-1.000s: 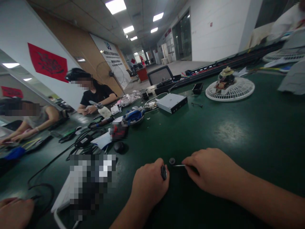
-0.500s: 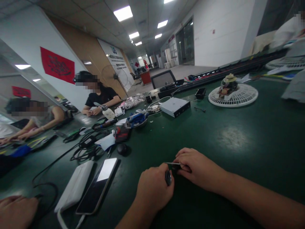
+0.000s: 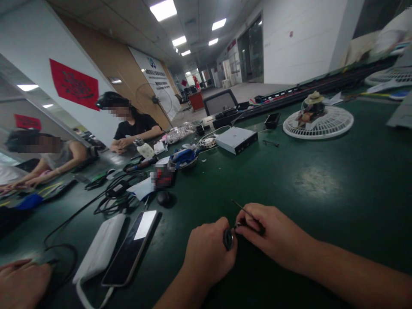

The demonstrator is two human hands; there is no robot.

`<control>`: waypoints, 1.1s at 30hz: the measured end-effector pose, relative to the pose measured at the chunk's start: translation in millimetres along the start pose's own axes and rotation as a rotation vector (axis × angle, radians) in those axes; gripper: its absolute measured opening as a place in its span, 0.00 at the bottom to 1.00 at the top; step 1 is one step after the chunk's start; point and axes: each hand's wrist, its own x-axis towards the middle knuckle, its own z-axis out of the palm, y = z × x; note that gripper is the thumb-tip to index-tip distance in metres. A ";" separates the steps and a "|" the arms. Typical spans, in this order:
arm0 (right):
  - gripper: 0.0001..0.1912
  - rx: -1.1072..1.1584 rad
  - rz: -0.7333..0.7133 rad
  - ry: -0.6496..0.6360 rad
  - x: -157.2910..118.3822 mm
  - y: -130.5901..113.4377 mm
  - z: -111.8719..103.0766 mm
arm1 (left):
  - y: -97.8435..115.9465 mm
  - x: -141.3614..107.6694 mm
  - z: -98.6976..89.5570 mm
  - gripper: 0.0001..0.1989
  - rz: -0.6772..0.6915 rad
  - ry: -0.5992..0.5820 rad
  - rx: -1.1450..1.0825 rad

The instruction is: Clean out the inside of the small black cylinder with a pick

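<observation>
My left hand (image 3: 209, 249) is closed in a fist around a dark piece with a round, ring-like end (image 3: 228, 239), which shows beside the thumb. The rest of that piece is hidden by my fingers. Just to the right, my right hand (image 3: 270, 227) pinches a thin, dark rod-like tool (image 3: 243, 208), whose tip points up and to the left. Its exact kind cannot be made out. Between the two hands, at the right fingertips, a small dark bit shows, too small to name. Both hands are close together over the green table (image 3: 206, 189).
Left of my hands lie a phone (image 3: 131, 253) and a white power bank (image 3: 99, 246) with a cable. Beyond are a black mouse (image 3: 164, 198), coiled cables, a grey drive box (image 3: 236, 139) and a white fan grille (image 3: 334, 124). A co-worker's hand (image 3: 24, 281) rests at lower left.
The thin tool in my right hand has swung from pointing level at my left hand to pointing up and left, free of it. My left hand has stayed nearly in place.
</observation>
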 end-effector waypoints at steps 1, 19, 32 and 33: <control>0.18 0.008 0.001 -0.011 -0.3 0.6 1.5 | -0.8 0.0 0.9 0.07 0.003 0.007 -0.025; 0.22 0.012 0.003 0.026 1.6 1.3 -3.2 | -6.0 -1.7 10.2 0.15 0.175 0.157 -0.249; 0.24 0.080 0.010 0.089 1.2 2.7 -6.5 | -7.6 -2.2 12.6 0.10 0.240 0.241 -0.240; 0.24 0.091 0.013 0.086 0.7 2.8 -6.5 | -7.8 -2.3 12.8 0.10 0.226 0.258 -0.240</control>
